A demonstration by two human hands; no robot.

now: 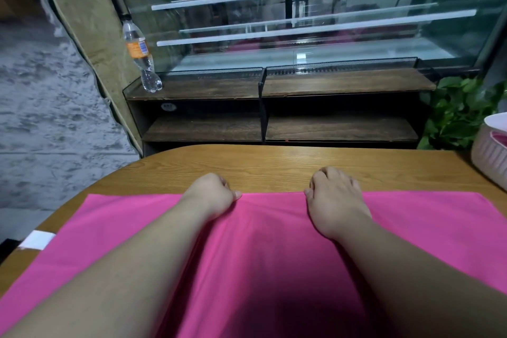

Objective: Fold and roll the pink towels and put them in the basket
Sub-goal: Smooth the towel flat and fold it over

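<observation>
A pink towel [274, 241] is lying spread flat over the near part of the wooden table [274, 164], its far edge running straight across from left to right and its near part running out of the bottom of the view. Both forearms are reaching out over it. The left hand [211, 195] is sitting at the far edge, left of the middle, with its fingers curled under and its thumb pressing down on top of the cloth, so it is pinching the edge. The right hand [334, 200] is sitting at the same edge, right of the middle and well apart from the left, with its fingers bent down past the edge and its thumb lying on the cloth, gripping it too. The towel is puckering a little between the two hands.

A pale ribbed basket [488, 153] is standing at the right end of the table, cut off by the frame, with something pink showing inside. A patch of white tape [35, 240] is sticking to the table's left rim. Beyond the table a low wooden shelf [343, 82] is carrying a clear bottle [140, 55] with an orange label at its left end, a glass case [301, 8] is standing behind it, and a leafy plant [461, 112] is growing at the right.
</observation>
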